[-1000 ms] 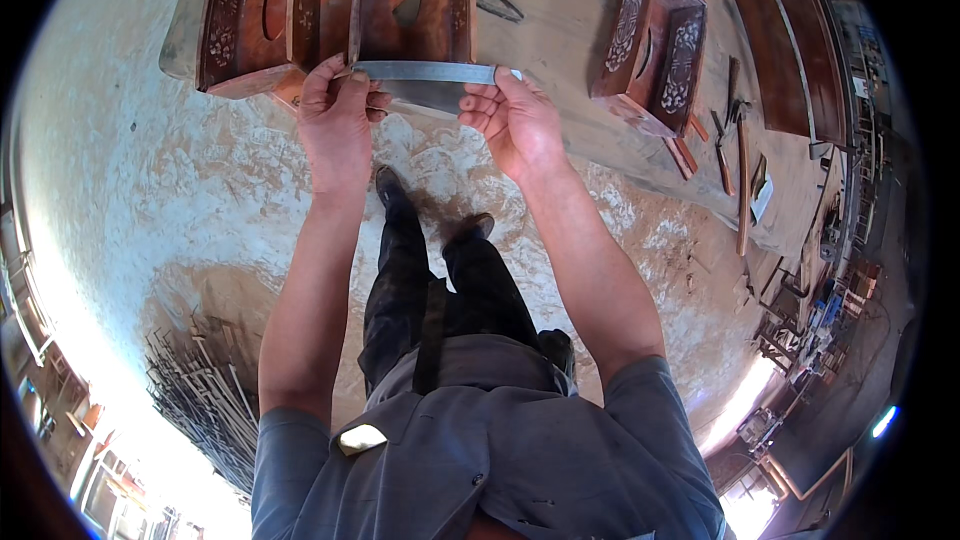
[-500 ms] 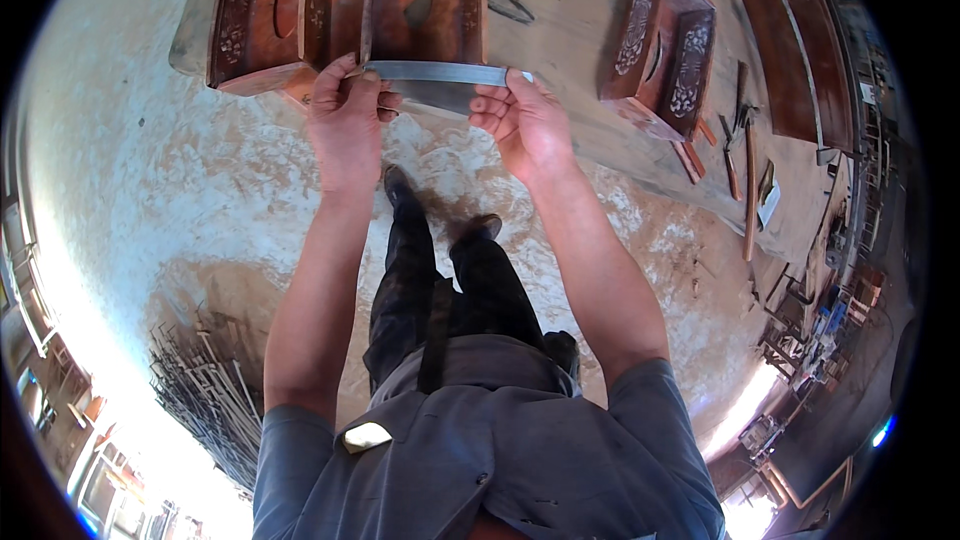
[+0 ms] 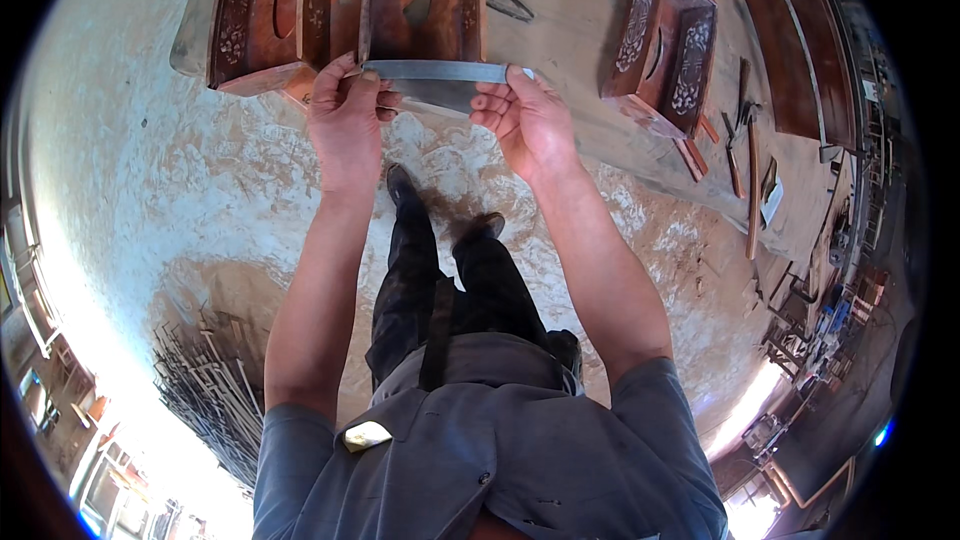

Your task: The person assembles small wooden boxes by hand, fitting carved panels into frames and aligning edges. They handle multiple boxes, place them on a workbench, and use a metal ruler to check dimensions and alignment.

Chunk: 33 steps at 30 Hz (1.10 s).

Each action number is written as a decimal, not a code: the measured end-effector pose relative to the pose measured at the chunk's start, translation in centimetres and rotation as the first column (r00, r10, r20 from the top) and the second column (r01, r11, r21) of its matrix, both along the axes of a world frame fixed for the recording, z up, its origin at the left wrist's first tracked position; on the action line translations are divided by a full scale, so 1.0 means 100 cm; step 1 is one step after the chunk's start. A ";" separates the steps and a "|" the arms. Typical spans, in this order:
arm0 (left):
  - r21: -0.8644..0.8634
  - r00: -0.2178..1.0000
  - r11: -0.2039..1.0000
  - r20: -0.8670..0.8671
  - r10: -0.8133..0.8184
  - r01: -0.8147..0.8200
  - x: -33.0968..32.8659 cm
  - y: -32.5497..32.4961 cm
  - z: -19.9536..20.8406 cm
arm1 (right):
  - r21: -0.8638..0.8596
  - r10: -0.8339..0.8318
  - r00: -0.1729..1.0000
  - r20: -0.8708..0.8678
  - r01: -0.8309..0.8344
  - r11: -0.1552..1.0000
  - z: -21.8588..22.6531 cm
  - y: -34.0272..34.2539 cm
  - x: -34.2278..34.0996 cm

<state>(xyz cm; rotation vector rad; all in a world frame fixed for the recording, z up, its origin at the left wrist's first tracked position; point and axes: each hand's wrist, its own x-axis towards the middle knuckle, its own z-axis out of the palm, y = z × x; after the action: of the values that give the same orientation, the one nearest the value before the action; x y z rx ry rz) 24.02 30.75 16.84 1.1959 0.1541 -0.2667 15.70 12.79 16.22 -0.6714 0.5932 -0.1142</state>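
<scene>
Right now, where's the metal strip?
Head view, upper centre: the metal strip spans from left hand to right hand, at the middle box's near end.

A strip [image 3: 435, 71] lies between the hands [image 3: 538, 130], before a box [image 3: 445, 25].

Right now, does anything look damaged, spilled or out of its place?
The metal strip between the left hand and right hand seems slightly bowed, perhaps only by the lens. The floor below is blotched pale and brown; spill or wear, I cannot tell.
</scene>
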 end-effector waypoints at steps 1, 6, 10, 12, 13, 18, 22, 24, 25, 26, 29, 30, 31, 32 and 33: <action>0.000 1.000 1.000 0.001 -0.001 0.001 0.000 0.000 -0.001 | 0.000 -0.001 1.000 0.002 0.001 1.000 0.000 0.000 0.000; 0.029 1.000 1.000 -0.003 -0.002 0.002 0.002 0.000 0.000 | 0.010 -0.007 1.000 0.001 0.007 1.000 -0.003 0.000 0.002; 0.027 1.000 1.000 0.001 0.003 -0.003 0.001 0.000 0.000 | 0.013 -0.011 1.000 -0.006 0.012 1.000 -0.003 0.000 0.002; 0.019 1.000 1.000 -0.002 0.000 0.000 0.001 -0.001 0.001 | 0.013 -0.013 1.000 -0.010 0.013 1.000 -0.002 -0.001 0.002; 0.016 1.000 1.000 -0.003 -0.001 0.001 0.001 -0.001 0.002 | 0.011 -0.012 1.000 -0.014 0.013 1.000 -0.002 -0.001 0.001; 0.027 1.000 1.000 -0.003 -0.001 0.001 0.000 0.001 0.001 | 0.007 -0.002 1.000 -0.003 0.002 1.000 -0.002 0.000 0.001; 0.055 0.997 0.998 -0.070 0.022 -0.018 -0.013 -0.003 0.007 | 0.024 -0.011 0.999 -0.034 0.012 1.000 -0.006 0.000 -0.010; 0.052 0.993 0.999 -0.119 -0.003 0.009 -0.025 0.002 0.011 | 0.040 0.006 1.000 -0.002 -0.005 0.999 -0.007 0.002 -0.023; 0.041 0.988 0.999 -0.152 0.012 -0.006 -0.029 0.008 0.011 | 0.033 0.034 0.999 0.000 -0.034 0.999 -0.008 0.006 -0.027; 0.029 0.982 0.999 -0.185 0.026 -0.021 -0.034 0.014 0.009 | 0.026 0.062 0.998 0.002 -0.062 0.998 -0.008 0.010 -0.031; 0.019 0.976 0.998 -0.208 0.067 -0.065 -0.045 0.037 0.005 | 0.020 0.110 0.994 -0.013 -0.110 0.994 -0.005 0.028 -0.035; 0.006 0.975 0.996 -0.206 0.085 -0.085 -0.047 0.045 0.005 | 0.026 0.114 0.993 -0.012 -0.114 0.993 -0.004 0.037 -0.035; -0.006 0.974 0.995 -0.204 0.100 -0.104 -0.048 0.052 0.006 | 0.032 0.117 0.993 -0.011 -0.116 0.993 -0.002 0.045 -0.034; -0.010 0.975 0.994 -0.196 0.108 -0.112 -0.049 0.058 0.008 | 0.042 0.131 0.991 0.009 -0.132 0.990 0.001 0.054 -0.031; -0.014 0.975 0.993 -0.189 0.114 -0.119 -0.049 0.063 0.011 | 0.042 0.138 0.990 0.008 -0.138 0.989 0.002 0.061 -0.028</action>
<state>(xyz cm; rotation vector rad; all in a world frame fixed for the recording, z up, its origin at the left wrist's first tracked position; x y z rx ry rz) 19.17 37.07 17.90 1.1310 0.3840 -0.2775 12.88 18.86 16.42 -0.6687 0.5416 0.0261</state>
